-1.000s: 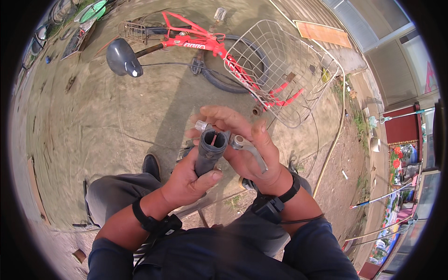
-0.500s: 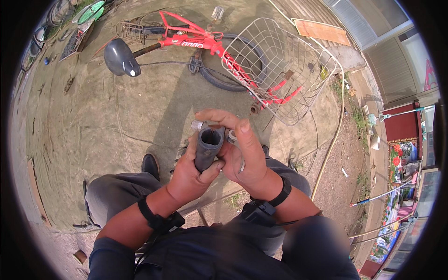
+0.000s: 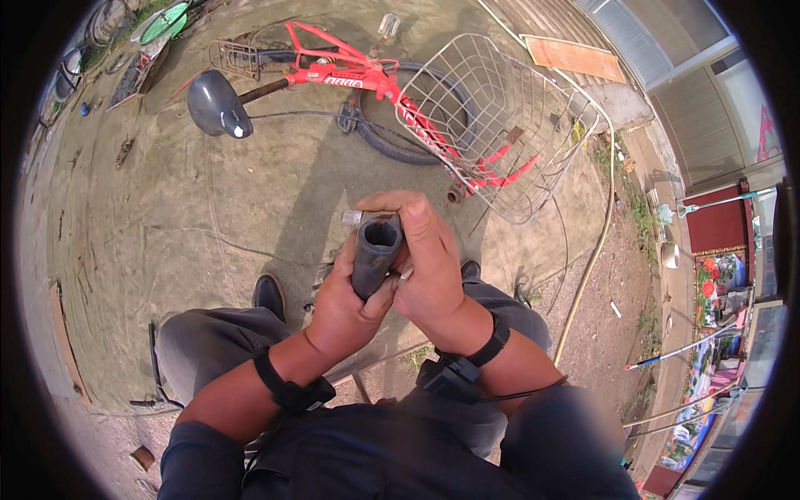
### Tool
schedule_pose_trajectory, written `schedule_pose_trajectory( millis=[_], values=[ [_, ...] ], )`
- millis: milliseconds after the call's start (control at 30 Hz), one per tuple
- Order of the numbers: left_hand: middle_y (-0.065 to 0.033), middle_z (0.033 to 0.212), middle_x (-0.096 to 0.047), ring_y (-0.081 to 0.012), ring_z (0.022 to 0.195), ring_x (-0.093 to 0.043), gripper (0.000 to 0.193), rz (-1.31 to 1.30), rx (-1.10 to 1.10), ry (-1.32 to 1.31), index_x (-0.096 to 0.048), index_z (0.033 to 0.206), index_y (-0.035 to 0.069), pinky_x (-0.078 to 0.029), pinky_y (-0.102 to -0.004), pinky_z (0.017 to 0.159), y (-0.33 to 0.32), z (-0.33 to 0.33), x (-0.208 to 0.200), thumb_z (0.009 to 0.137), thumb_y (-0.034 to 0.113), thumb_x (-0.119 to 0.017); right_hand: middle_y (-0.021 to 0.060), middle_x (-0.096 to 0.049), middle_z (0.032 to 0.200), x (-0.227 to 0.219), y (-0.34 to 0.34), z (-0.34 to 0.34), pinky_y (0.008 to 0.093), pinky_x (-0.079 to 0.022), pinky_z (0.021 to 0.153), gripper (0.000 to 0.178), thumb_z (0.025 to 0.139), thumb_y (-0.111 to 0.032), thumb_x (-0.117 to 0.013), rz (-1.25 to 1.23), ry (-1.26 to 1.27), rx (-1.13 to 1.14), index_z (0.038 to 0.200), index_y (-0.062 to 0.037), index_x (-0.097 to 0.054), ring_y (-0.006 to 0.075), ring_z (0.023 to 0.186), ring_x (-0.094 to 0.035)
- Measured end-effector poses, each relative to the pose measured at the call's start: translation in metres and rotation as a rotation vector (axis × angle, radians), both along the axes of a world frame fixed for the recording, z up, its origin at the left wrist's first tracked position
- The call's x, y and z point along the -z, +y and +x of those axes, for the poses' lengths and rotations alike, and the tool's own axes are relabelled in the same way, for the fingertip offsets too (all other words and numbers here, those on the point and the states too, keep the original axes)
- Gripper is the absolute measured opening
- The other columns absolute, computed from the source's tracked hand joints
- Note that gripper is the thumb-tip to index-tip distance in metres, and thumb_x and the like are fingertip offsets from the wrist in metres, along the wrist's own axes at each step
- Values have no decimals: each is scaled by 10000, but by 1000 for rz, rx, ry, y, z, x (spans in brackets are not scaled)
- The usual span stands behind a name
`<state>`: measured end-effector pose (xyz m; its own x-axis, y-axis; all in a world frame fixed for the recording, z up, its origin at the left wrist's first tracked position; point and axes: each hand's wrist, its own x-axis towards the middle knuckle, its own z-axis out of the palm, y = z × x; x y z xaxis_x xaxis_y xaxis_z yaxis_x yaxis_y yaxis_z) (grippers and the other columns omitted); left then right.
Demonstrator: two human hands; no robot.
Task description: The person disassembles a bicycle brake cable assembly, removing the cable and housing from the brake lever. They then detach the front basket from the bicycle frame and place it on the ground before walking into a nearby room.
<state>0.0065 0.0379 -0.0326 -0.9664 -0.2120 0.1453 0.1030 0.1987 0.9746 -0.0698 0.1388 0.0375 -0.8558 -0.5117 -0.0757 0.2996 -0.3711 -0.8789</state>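
A dark grey hollow tube stands between my hands, its round open end facing up toward me and some brown showing inside. My left hand is closed around the tube's lower left side, thumb along its near face. Curled over the top and right side is my right hand, its fingers bent across behind the open end. Beside that end, on the left, sticks out a small pale metallic piece. A small whitish bit shows at the right palm; the fingers hide the rest of what lies there.
A red bicycle frame lies ahead with a black saddle, a wheel and a wire basket. A pale hose runs along the right. Other bicycle parts lie at the far left.
My right hand has closed in on the tube; its fingers and thumb were raised and spread wider before. The tube has shifted slightly right and up.
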Motion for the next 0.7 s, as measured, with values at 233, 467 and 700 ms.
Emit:
schedule_pose_trajectory(
  millis=[233,467,700],
  values=[
    [-134,1152,-623,-229,979,-656,685,162,80,-216,-364,1452,39,-521,-345,857,-8,-4,-8,888,217,-710,152,-657,919,4,2,-12,320,-545,732,586,1000,-524,-504,-39,-15,-76,1251,5,-511,195,796,-655],
    [-4,715,-572,-74,597,-552,292,408,282,-356,-528,1081,38,-453,-252,552,-20,-3,-35,971,294,-617,203,-629,1096,3,12,-25,414,-524,897,755,874,-260,-744,-185,-119,-359,1457,11,-349,279,1006,-640],
    [-30,816,-588,-92,631,-553,647,361,238,-297,-294,1436,22,-469,-261,558,-16,-6,-30,955,284,-638,184,-651,1033,12,4,-20,386,-535,842,645,887,-227,-733,-164,-47,-246,1400,17,-428,262,937,-655]
  ],
)
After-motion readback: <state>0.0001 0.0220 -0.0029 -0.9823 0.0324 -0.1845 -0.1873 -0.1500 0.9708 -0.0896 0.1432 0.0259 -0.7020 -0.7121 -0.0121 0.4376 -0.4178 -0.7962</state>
